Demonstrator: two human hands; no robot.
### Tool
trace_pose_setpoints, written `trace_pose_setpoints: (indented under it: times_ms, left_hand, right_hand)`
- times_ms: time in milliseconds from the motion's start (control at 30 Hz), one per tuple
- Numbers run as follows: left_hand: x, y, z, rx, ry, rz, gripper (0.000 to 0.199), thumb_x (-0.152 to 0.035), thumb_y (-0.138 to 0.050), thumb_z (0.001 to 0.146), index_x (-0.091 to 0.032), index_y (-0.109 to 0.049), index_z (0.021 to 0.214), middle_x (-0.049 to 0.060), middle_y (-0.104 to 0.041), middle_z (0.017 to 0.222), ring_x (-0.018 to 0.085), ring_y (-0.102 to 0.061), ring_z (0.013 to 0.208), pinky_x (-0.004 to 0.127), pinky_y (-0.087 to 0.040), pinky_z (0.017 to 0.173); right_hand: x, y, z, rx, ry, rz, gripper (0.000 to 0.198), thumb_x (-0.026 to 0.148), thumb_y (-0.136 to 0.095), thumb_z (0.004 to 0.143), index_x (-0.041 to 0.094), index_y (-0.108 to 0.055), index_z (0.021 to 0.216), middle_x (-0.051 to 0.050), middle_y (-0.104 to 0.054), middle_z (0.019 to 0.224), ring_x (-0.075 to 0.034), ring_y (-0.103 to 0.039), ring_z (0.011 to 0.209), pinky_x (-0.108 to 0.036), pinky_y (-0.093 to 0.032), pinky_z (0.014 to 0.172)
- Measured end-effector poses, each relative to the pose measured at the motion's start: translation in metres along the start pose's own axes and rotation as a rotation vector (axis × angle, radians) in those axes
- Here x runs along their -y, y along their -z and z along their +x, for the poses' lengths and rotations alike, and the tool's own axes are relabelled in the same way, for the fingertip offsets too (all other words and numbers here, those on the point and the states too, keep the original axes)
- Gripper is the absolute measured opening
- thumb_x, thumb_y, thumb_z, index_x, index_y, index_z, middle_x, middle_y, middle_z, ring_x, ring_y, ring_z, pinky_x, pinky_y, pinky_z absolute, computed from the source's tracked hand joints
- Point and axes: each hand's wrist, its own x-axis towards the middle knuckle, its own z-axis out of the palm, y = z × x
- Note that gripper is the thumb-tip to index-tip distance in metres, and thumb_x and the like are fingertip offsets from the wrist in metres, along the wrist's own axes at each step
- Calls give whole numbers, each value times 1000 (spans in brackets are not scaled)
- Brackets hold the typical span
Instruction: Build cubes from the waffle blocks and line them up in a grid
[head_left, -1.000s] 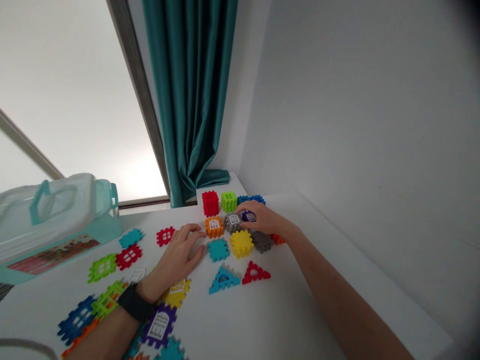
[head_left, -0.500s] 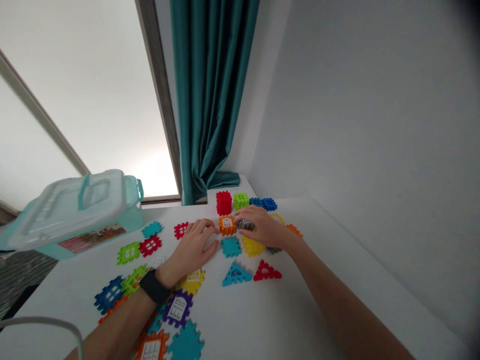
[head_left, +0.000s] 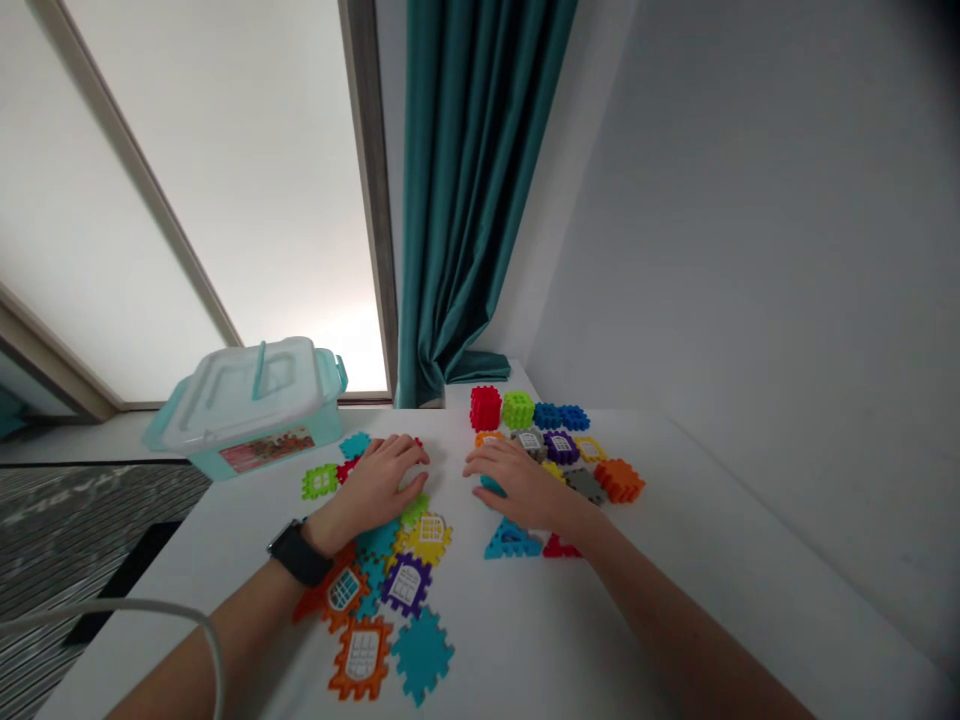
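Note:
My left hand (head_left: 388, 482), with a black watch on its wrist, is held low over the loose panels, fingers spread and nothing visible in them. It partly covers a red window panel (head_left: 346, 469). Below it lie a lime panel (head_left: 415, 510) and a yellow window panel (head_left: 429, 538). My right hand (head_left: 519, 482) hovers with fingers stretched over a teal piece (head_left: 491, 486), mostly hidden beneath it. An orange stack (head_left: 489, 438) and a grey stack (head_left: 529, 443) stand just beyond its fingers. Nearer me lie a blue triangle (head_left: 512, 540) and a partly covered red triangle (head_left: 560, 547).
Red (head_left: 485, 408), lime (head_left: 518, 409) and blue stacks (head_left: 561, 416) line the table's back. An orange stack (head_left: 620, 480) sits to the right. A lidded teal box (head_left: 255, 425) stands at the left edge. A pale cable (head_left: 150, 606) crosses the lower left.
The view has turned left. My right hand has come away from the grey stack, back toward the teal piece. My left hand has shifted left, away from the orange stack.

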Motion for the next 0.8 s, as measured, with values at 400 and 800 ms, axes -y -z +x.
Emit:
trace_pose_setpoints:
  times_ms: [400,800]
  left_hand:
    - [24,28,-26,-64,22,-68,16,-26,-51,95,-21,-65,101,5,-68,101,23,-64,97,38,-46,88]
    - [56,44,-100,-8,55,-76,17,-24,-52,94,-21,-65,104,7,-68,108,25,-63,103,38,-47,89]
  right_hand:
    - [50,-30,28,115,54,22,16,23,-60,94,20,-66,109,-9,-69,113,-25,-59,112,-44,-43,102]
    - [94,-61,58,174,120,28,21,21,-65,91,21,-64,112,-8,-68,114,-24,-58,113,-43,-42,103]
